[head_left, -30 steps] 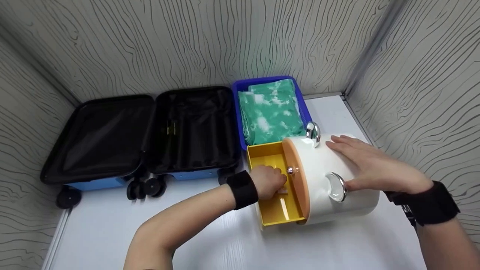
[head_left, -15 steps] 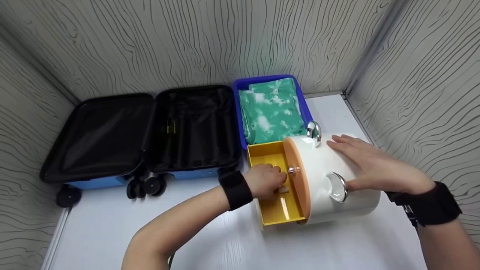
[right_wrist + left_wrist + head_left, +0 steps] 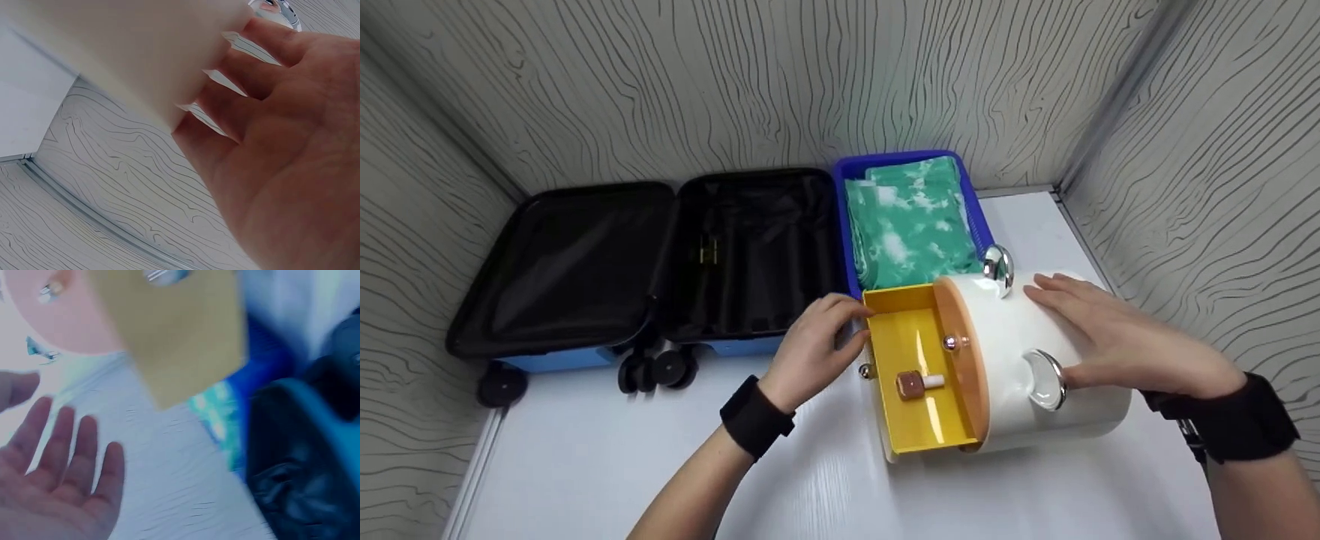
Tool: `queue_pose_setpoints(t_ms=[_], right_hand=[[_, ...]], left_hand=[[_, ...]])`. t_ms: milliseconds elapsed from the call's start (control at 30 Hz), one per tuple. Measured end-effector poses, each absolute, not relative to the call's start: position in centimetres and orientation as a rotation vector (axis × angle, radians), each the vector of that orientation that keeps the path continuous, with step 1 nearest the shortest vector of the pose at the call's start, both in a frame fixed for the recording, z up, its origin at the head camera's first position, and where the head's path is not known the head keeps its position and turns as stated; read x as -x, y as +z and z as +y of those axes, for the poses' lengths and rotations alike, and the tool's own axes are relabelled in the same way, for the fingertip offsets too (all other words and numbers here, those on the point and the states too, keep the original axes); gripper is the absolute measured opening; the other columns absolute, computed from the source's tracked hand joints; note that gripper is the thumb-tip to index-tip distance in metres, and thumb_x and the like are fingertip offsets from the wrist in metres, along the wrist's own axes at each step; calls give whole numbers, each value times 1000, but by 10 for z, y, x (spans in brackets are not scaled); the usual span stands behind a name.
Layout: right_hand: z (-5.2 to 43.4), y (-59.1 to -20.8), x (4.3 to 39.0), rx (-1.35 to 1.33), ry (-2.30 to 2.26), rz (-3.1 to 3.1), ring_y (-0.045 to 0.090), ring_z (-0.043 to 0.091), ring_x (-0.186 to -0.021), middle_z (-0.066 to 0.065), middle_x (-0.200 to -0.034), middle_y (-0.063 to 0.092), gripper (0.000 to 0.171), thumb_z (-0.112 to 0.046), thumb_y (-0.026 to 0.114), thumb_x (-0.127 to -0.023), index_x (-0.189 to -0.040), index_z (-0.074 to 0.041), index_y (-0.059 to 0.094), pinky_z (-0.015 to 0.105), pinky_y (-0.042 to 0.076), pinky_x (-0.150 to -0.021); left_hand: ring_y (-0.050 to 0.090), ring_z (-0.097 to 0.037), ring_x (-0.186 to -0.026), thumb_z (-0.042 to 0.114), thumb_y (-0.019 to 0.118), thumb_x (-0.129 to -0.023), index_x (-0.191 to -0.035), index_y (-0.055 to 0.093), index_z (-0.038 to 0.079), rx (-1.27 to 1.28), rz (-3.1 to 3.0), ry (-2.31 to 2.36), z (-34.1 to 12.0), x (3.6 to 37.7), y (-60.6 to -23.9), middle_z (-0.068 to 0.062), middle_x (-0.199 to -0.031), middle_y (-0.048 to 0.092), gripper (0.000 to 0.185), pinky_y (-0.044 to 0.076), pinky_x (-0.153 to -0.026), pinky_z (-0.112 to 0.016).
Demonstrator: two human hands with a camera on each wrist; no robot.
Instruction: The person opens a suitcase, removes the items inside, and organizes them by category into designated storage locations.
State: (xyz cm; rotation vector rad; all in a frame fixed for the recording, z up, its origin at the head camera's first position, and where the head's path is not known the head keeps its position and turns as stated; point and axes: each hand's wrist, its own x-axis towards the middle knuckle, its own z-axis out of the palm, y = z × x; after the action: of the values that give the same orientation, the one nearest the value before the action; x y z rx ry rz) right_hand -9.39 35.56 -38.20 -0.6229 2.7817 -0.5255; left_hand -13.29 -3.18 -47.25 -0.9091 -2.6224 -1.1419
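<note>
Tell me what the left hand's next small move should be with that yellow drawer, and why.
Probably push the yellow drawer shut into the white case. The left hand is open at the drawer's outer edge, holding nothing, and the small brown-capped bottle already lies inside the drawer. The right hand rests flat on the case, which would steady it against the push.

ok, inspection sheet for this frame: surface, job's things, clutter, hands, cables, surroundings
Surface: white table, bare in front.
Job's things: white drum box on its side, yellow drawer pulled out, small bottle lying in it.
Clutter: open black suitcase; blue bin holding green packs.
Hands: left hand open at the drawer's front edge; right hand flat on the box.
Cables: nothing seen.
Surroundings: wood-grain walls on three sides.
</note>
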Motion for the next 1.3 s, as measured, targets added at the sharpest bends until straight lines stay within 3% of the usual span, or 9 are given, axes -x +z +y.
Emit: queue_pose_setpoints(t_ms=[433, 700, 1133, 1300], right_hand=[[357, -382, 94, 626, -528, 2774, 20, 41, -152, 14, -166, 28, 107, -25, 86, -69, -161, -12, 33, 65, 22, -116], [357, -383, 95, 639, -527, 2783, 21, 41, -151, 14, -165, 30, 107, -26, 87, -69, -160, -11, 34, 66, 22, -116], [357, -383, 95, 658, -500, 2795, 23, 42, -150, 15, -164, 31, 106, -25, 86, -68, -160, -10, 35, 65, 23, -116], [355, -383, 96, 641, -490, 2787, 22, 42, -151, 16, -165, 29, 108, -26, 87, -68, -160, -9, 34, 67, 22, -115]], left_hand=[[63, -16, -103, 25, 74, -97, -121, 70, 17, 756, -2680, -1299, -36, 99, -540, 5, -116, 67, 26, 54, -86, -32], [61, -8, -100, 30, 72, -98, -119, 71, 22, 690, -2708, -1380, -29, 96, -548, 10, -110, 67, 22, 53, -88, -34], [64, -8, -95, 27, 74, -97, -114, 72, 20, 680, -2693, -1400, -18, 100, -546, 9, -106, 68, 18, 55, -83, -33], [64, -7, -94, 25, 75, -96, -113, 72, 18, 732, -2679, -1405, -7, 103, -547, 9, -106, 68, 18, 54, -82, -27]])
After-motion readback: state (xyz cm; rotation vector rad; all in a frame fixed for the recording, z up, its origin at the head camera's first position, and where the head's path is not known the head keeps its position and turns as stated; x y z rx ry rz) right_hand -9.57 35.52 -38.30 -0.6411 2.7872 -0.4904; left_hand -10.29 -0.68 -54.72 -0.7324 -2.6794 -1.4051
